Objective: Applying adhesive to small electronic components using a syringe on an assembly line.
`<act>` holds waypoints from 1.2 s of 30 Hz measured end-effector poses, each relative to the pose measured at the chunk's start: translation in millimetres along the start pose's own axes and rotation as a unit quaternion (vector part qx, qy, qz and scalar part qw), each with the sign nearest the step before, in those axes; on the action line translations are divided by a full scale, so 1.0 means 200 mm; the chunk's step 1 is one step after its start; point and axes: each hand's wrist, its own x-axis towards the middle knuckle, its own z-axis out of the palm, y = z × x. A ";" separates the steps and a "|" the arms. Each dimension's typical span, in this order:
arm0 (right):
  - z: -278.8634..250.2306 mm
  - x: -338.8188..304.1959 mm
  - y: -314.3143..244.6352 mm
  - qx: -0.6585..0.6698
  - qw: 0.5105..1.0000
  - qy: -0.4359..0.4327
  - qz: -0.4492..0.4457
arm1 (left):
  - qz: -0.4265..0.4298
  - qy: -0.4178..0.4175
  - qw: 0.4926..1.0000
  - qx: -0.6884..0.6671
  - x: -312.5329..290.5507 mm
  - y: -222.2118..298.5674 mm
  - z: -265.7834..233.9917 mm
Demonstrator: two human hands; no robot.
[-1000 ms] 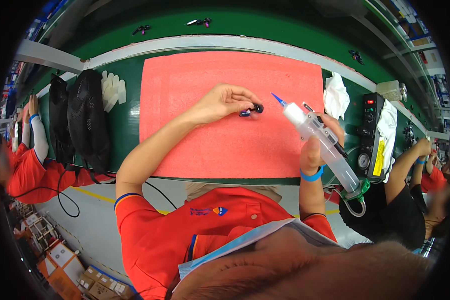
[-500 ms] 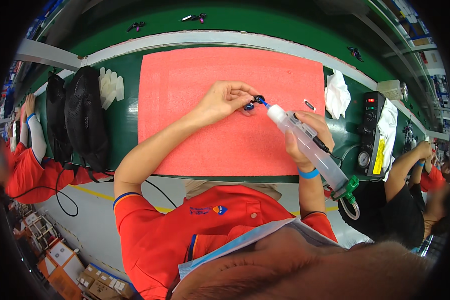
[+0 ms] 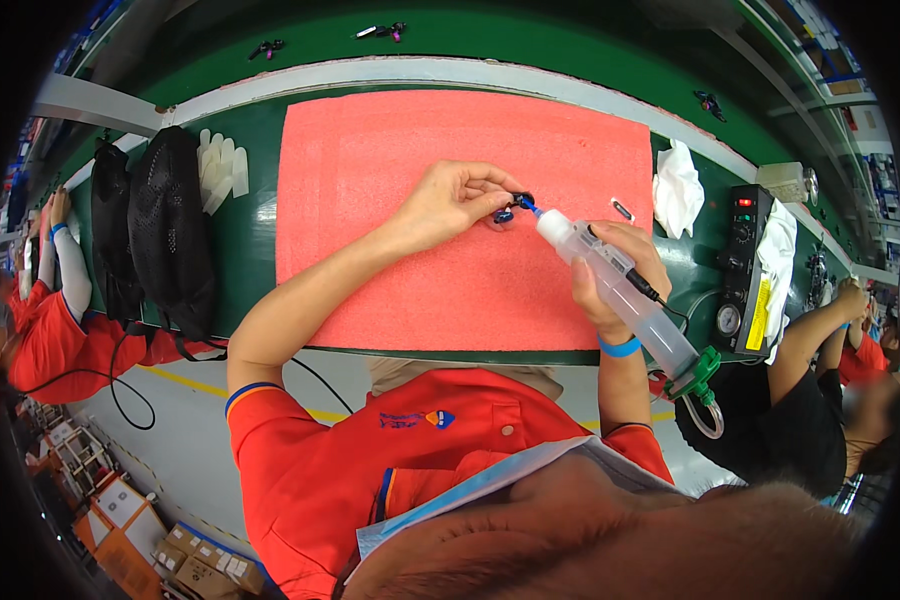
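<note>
Black with blue glints, a small component (image 3: 505, 215) is held over the middle of a red foam mat (image 3: 410, 305), pinched between the thumb and fingers of the left hand (image 3: 460, 205). The blue dispensing tip (image 3: 532, 207) of a translucent syringe (image 3: 655, 330) is aimed at its right side; whether contact is made cannot be told. The syringe barrel is gripped in the right hand (image 3: 618, 270), its green end cap (image 3: 698, 375) slanted toward the lower right. The step in hand is judged to be fine dispensing on the component, for which a steady pinch and a carefully controlled tip seem to be called for. Near the mat's right edge a small dark strip (image 3: 623, 210) is laid. The mat is carried by a green desk (image 3: 255, 275), on which black mesh bags (image 3: 173, 235) and pale finger cots (image 3: 225, 168) are placed to the left, and a crumpled white cloth (image 3: 678, 190) and a black control box (image 3: 740, 275) to the right. Beyond a white rail (image 3: 450, 72), more dark parts (image 3: 380, 32) are scattered on a green surface (image 3: 530, 50). Co-workers are seated at both sides, and cardboard boxes (image 3: 205, 565) are stacked at lower left.
</note>
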 end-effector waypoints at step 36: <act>-0.02 -0.04 0.02 0.087 0.988 0.108 -0.071 | 0.180 0.160 0.955 0.171 -0.04 0.01 0.04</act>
